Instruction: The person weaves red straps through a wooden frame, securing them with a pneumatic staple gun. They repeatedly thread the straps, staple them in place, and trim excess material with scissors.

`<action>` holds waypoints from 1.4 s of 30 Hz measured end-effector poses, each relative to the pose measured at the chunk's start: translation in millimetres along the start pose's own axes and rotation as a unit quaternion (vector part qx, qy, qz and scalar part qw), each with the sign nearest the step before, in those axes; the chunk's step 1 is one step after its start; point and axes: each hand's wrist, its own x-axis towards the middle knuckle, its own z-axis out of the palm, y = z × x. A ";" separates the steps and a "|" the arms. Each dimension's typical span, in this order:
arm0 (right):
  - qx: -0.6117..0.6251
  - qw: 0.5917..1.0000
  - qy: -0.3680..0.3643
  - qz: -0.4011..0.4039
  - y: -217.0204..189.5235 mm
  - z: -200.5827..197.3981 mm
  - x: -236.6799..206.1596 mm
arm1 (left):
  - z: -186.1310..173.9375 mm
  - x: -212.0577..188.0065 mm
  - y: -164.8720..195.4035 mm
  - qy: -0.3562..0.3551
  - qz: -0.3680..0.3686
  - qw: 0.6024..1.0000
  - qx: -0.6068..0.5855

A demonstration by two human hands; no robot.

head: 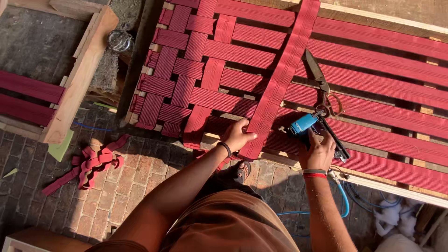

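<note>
Webbing strap (280, 79), dark red and ribbed, runs diagonally from the far edge of the wooden frame (387, 186) down to its near edge, lying over the woven lattice of matching red webbing (196, 70). Left hand (238, 135) presses the strap's lower end against the near rail, thumb on top of the strap and the fingers curled together beneath and beside it; a dark band circles that wrist. Right hand (318, 151) grips a pneumatic stapler (310, 125) with a blue body and a long black magazine, fingers closed around its handle, the tool resting on the webbing just right of the strap. A blue air hose (344, 200) leaves the tool's base and loops below the frame's near edge. Scissors (322, 84) with brass-coloured handles lie on the horizontal webbing bands, just beyond the stapler. Offcuts of red webbing (88, 163) lie heaped on the brick floor (116, 200), well left of the hands. A second wooden frame (79, 74) carrying two red bands stands at the left. A sandalled foot (241, 171) shows on the bricks below the near rail.
</note>
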 end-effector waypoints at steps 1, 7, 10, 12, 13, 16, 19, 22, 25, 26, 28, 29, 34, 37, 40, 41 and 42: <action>0.118 0.992 -0.023 0.046 -12.7 0.2 3.5 | -4.5 -3.8 -8.1 -0.034 -0.023 0.990 -0.132; 0.792 0.433 -0.309 0.299 -113.8 8.6 45.5 | -22.9 -42.4 -41.6 -0.071 0.011 0.980 -0.187; 0.843 0.353 -0.237 0.330 -129.5 28.8 93.9 | -66.6 -74.8 -56.3 -0.254 -0.134 0.957 -0.039; 0.868 0.321 -0.188 0.329 -121.3 41.9 122.6 | -95.8 -93.0 -60.8 -0.277 -0.011 0.914 0.295; 0.878 0.300 -0.171 0.332 -115.6 47.7 134.8 | -110.8 -104.9 -62.0 -0.275 -0.088 0.890 0.352; 0.941 0.246 -0.173 0.154 -108.6 57.7 152.2 | -139.0 -124.8 -56.2 -0.319 -0.214 0.818 0.429; 0.895 0.326 -0.221 0.209 -136.4 54.0 133.4 | -146.9 -117.1 -38.1 -0.197 -0.087 0.970 0.110; 0.825 0.380 -0.282 0.308 -183.3 38.9 93.5 | -141.4 -65.8 -13.1 -0.062 -0.079 0.989 -0.111; 0.732 0.511 -0.420 0.163 -203.4 16.1 39.1 | -134.0 -16.7 4.8 -0.042 -0.136 0.925 -0.353; 0.659 0.569 -0.467 0.152 -206.8 10.3 22.1 | -132.6 -5.4 7.7 -0.051 -0.141 0.896 -0.418; 0.552 0.616 -0.551 0.111 -201.7 4.3 1.9 | -132.2 8.8 8.5 0.042 -0.238 0.890 -0.387; 0.523 0.606 -0.593 0.080 -195.6 2.4 -4.8 | -132.8 11.4 7.1 0.091 -0.286 0.880 -0.367; 0.658 0.585 -0.452 0.144 -173.2 10.3 10.9 | -126.4 -16.4 -1.7 -0.021 -0.118 0.942 -0.314; 0.717 0.492 -0.360 0.338 -177.2 20.4 34.2 | -109.0 -51.2 4.2 -0.116 -0.145 0.977 -0.105; 0.732 0.519 -0.223 0.380 -187.5 30.8 43.0 | -99.6 -74.4 17.4 -0.213 -0.235 0.945 0.078; 0.699 0.553 -0.247 0.381 -189.0 33.3 40.6 | -99.7 -77.1 21.2 -0.248 -0.266 0.924 0.123; 0.664 0.584 -0.270 0.380 -189.4 35.0 35.4 | -102.8 -77.3 23.6 -0.269 -0.234 0.920 0.165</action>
